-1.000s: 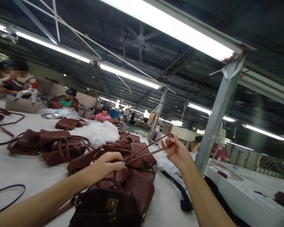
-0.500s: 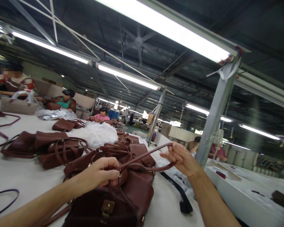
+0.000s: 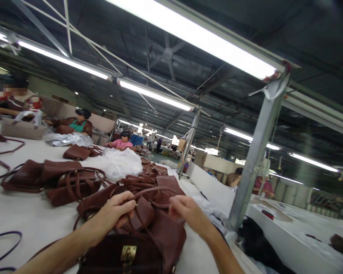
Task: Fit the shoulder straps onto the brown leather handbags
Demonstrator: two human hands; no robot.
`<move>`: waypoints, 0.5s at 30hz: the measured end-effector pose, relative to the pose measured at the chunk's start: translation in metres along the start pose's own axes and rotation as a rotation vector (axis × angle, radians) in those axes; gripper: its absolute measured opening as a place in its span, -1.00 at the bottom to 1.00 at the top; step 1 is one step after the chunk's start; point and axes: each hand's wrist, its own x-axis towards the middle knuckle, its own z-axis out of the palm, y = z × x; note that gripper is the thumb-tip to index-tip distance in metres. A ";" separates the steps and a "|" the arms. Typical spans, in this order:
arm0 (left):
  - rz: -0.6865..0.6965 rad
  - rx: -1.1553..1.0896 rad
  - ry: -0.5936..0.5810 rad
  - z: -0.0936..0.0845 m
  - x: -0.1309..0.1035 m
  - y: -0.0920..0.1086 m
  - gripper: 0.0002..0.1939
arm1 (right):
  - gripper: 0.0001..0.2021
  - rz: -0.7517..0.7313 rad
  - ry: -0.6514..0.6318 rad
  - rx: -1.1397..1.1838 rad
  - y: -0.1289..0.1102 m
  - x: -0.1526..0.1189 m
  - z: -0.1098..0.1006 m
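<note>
- Centrally, at the near edge of the white worktop (image 3: 23, 224), my left hand (image 3: 118, 211) is clenched on the thin strap (image 3: 148, 191) of a brown leather bag (image 3: 160, 228); the fingers curl over the strap where it meets the bag's top.
- My right hand (image 3: 185, 209) hovers just beside the left, over the same bag; its fingers are bent toward the strap's loop, but I cannot tell whether they have closed on it.
- Bag position: it lies flat on a small heap of like bags near the worktop's near right edge, partly over a darker bag with a brass clasp (image 3: 127, 253) nearest to me.
- Handling, as I judge it: the leather looks soft and pliant, sagging rather than keeping a shape, so the body would droop if lifted by one point. It seems light to moderate in weight, and the smooth finish may slide a little against its neighbours.
- Strap: narrow, limp and looped; it would tangle readily with the straps of adjacent bags. A pinch near its anchor point gives the most control, while a hand under the body would support the load.
- Metal fittings could scuff the leather if dragged across it.
- Surroundings: more brown bags (image 3: 51, 180) lie toward the worktop's left side, a heap of white wrapping (image 3: 117, 163) sits beyond them, and other people (image 3: 80, 121) work along the far edge.
</note>
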 end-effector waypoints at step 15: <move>0.026 -0.386 0.398 -0.066 -0.003 0.001 -0.42 | -0.67 -0.196 0.104 -1.192 0.106 -0.051 -0.007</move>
